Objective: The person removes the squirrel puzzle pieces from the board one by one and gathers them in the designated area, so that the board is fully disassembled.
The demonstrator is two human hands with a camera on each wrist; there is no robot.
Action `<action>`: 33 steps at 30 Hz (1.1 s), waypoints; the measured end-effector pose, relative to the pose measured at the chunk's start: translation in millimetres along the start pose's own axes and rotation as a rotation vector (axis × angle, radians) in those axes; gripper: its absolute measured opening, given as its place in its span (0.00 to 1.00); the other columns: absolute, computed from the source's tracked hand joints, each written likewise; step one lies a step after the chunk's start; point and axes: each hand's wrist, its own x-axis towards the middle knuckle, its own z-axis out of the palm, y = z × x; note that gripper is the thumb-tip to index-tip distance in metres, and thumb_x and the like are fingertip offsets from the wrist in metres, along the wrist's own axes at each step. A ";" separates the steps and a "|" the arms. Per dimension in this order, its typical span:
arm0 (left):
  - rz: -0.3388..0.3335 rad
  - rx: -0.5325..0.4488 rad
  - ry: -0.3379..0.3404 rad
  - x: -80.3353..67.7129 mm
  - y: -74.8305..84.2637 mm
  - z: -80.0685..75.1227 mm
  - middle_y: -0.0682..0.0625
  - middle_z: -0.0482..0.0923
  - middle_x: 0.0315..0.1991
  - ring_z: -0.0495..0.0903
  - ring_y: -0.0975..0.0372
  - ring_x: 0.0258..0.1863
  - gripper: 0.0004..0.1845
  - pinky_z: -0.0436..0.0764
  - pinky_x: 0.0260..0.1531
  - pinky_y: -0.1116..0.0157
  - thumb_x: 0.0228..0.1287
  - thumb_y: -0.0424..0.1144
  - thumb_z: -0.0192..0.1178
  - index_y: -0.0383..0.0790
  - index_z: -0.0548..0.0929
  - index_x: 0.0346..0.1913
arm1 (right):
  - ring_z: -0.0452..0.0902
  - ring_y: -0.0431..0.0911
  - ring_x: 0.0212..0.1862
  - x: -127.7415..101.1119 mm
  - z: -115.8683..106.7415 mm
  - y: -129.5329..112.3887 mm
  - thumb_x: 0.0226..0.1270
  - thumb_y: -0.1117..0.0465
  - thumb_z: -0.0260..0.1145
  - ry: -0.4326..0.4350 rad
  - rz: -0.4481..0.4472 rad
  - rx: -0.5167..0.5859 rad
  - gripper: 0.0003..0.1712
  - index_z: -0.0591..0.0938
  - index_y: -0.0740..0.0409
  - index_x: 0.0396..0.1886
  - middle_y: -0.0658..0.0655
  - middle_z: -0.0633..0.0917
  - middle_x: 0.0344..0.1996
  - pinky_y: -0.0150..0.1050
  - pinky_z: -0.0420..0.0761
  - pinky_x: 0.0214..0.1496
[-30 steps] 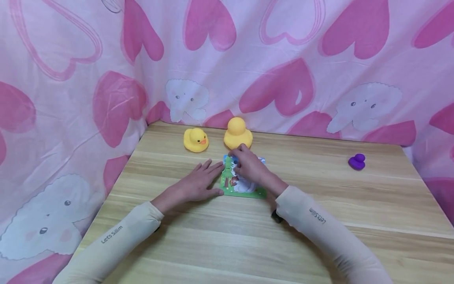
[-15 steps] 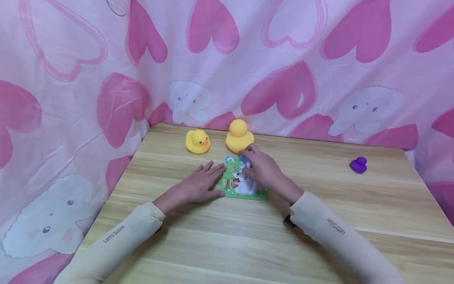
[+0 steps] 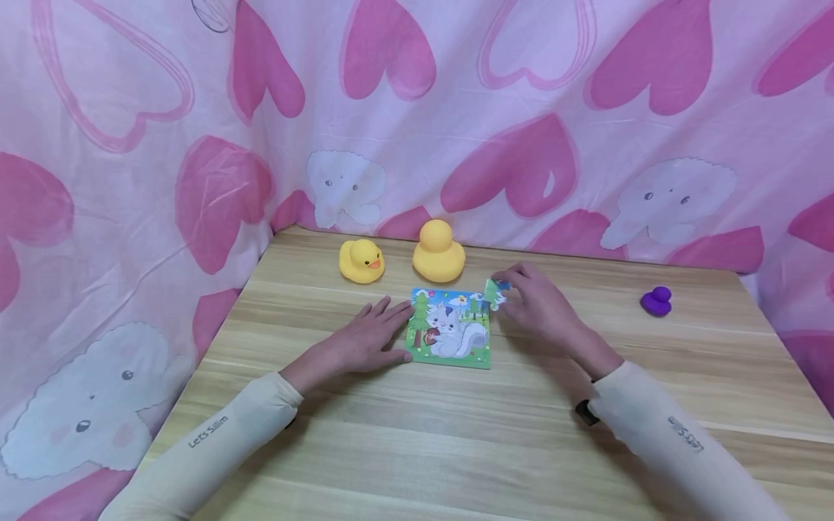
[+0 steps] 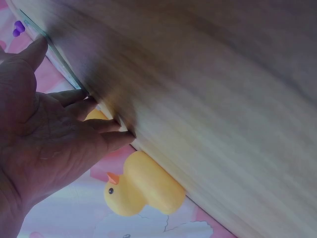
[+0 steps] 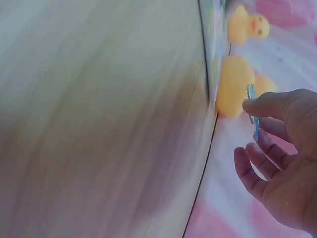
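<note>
A squirrel jigsaw puzzle (image 3: 449,329) lies flat on a wooden table (image 3: 456,434). The left hand (image 3: 365,340) rests open and flat, fingertips touching the puzzle's left edge. The right hand (image 3: 541,304) pinches a loose puzzle piece (image 3: 495,291) just beside the puzzle's upper right corner. Two yellow rubber ducks (image 3: 360,260) (image 3: 438,252) stand just behind the puzzle; a purple duck (image 3: 655,299) sits well to its right.
</note>
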 end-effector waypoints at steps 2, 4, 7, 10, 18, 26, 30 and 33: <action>0.002 -0.001 0.001 0.2 0.1 0.1 0.52 0.46 0.89 0.39 0.44 0.88 0.49 0.44 0.85 0.39 0.76 0.65 0.57 0.49 0.49 0.87 | 0.78 0.57 0.61 -2.7 -6.0 10.6 0.68 0.67 0.71 -0.013 0.012 0.010 0.29 0.80 0.54 0.69 0.59 0.78 0.61 0.58 0.84 0.62; 0.002 -0.004 0.002 0.1 -0.1 0.2 0.51 0.46 0.89 0.39 0.44 0.88 0.49 0.44 0.85 0.39 0.76 0.65 0.57 0.49 0.49 0.87 | 0.79 0.58 0.60 -5.3 -10.9 20.1 0.70 0.68 0.68 -0.037 0.022 0.022 0.28 0.79 0.56 0.69 0.61 0.77 0.61 0.60 0.84 0.62; -0.002 -0.007 0.000 -0.3 -1.4 0.6 0.52 0.45 0.89 0.38 0.44 0.88 0.49 0.43 0.86 0.40 0.76 0.65 0.57 0.49 0.49 0.87 | 0.79 0.58 0.57 -9.4 -14.5 32.1 0.70 0.69 0.66 -0.057 0.026 0.033 0.27 0.79 0.58 0.69 0.62 0.77 0.61 0.58 0.85 0.61; -0.002 -0.007 0.002 -0.2 -2.2 1.0 0.52 0.45 0.89 0.38 0.44 0.88 0.49 0.43 0.86 0.40 0.76 0.65 0.57 0.50 0.48 0.87 | 0.80 0.55 0.53 -12.6 -15.2 42.6 0.70 0.68 0.66 -0.068 0.032 0.035 0.27 0.79 0.58 0.69 0.61 0.77 0.60 0.55 0.87 0.56; -0.006 -0.010 -0.002 1.3 -1.9 2.1 0.53 0.44 0.89 0.38 0.45 0.88 0.49 0.42 0.86 0.40 0.76 0.66 0.56 0.51 0.48 0.88 | 0.80 0.55 0.52 -13.9 -13.3 61.9 0.68 0.69 0.71 -0.110 0.006 0.031 0.28 0.80 0.61 0.68 0.62 0.78 0.56 0.54 0.86 0.56; -0.018 -0.009 -0.004 1.0 -1.3 1.8 0.54 0.44 0.89 0.37 0.46 0.89 0.49 0.42 0.86 0.41 0.75 0.66 0.57 0.51 0.47 0.88 | 0.79 0.54 0.52 -12.4 -13.4 66.9 0.70 0.67 0.71 -0.178 0.019 0.041 0.28 0.80 0.60 0.69 0.61 0.79 0.55 0.52 0.85 0.57; -0.020 -0.015 -0.006 0.7 -0.6 1.3 0.54 0.44 0.89 0.37 0.46 0.89 0.49 0.42 0.86 0.41 0.75 0.66 0.57 0.51 0.48 0.88 | 0.78 0.53 0.53 -11.7 -14.4 67.2 0.72 0.67 0.70 -0.201 0.021 0.040 0.28 0.80 0.60 0.70 0.62 0.80 0.56 0.55 0.85 0.60; -0.021 -0.016 -0.008 0.6 -0.3 1.1 0.54 0.44 0.89 0.37 0.46 0.89 0.49 0.42 0.86 0.41 0.75 0.66 0.57 0.51 0.48 0.88 | 0.79 0.54 0.54 -10.4 -15.5 66.7 0.71 0.68 0.71 -0.203 0.004 0.037 0.28 0.80 0.61 0.70 0.63 0.81 0.57 0.56 0.85 0.61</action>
